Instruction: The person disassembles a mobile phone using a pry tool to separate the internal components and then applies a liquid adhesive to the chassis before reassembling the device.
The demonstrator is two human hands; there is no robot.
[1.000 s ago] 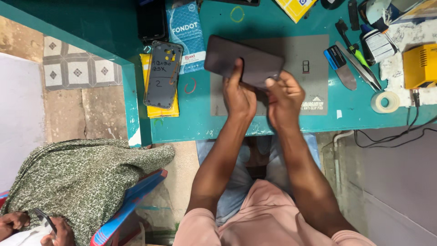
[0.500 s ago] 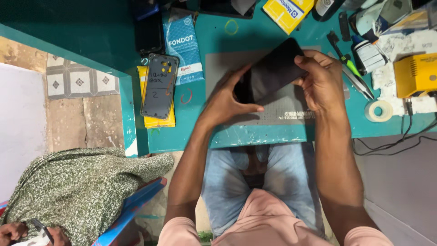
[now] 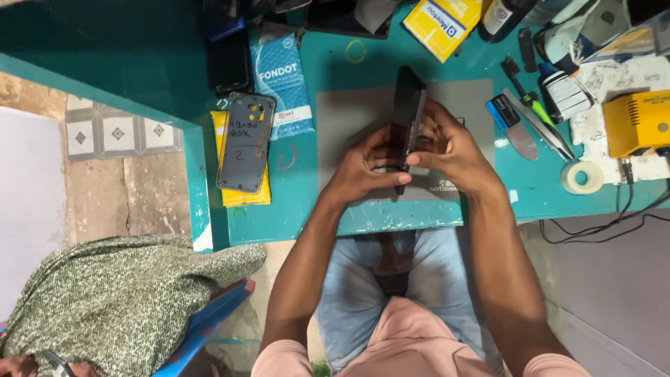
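Your fingers (image 3: pixel 382 148) hold a dark phone (image 3: pixel 407 119) between both hands. The phone stands on its thin edge, so you see its side more than its face. Your left hand (image 3: pixel 359 167) wraps fingers around the left side of the phone, near its low end. Your right hand (image 3: pixel 450 150) presses on the right side, with the fingers bent against it. Both hands are shut on the phone, and it is up in the air just over a grey mat (image 3: pixel 349 119).

The mat lies flat on the green counter (image 3: pixel 314 209). To the left of the mat you have a grey phone back (image 3: pixel 244 143) lying on a yellow card (image 3: pixel 241 197). Just beside it is a blue packet (image 3: pixel 283 84). To the right of the mat lie a blue-handled scraper (image 3: pixel 509 122) and some thin tools (image 3: pixel 534 119). Further right sits a roll of tape (image 3: pixel 581 177), and past that a yellow box (image 3: pixel 635 122) with dark wires (image 3: pixel 614 216) hanging off the counter edge. A yellow packet (image 3: pixel 440 21) lies at the top, well apart from your hands.

Your knees in blue jeans (image 3: pixel 356 293) show under the counter. Low on the left is another person's green patterned cloth (image 3: pixel 105 300).
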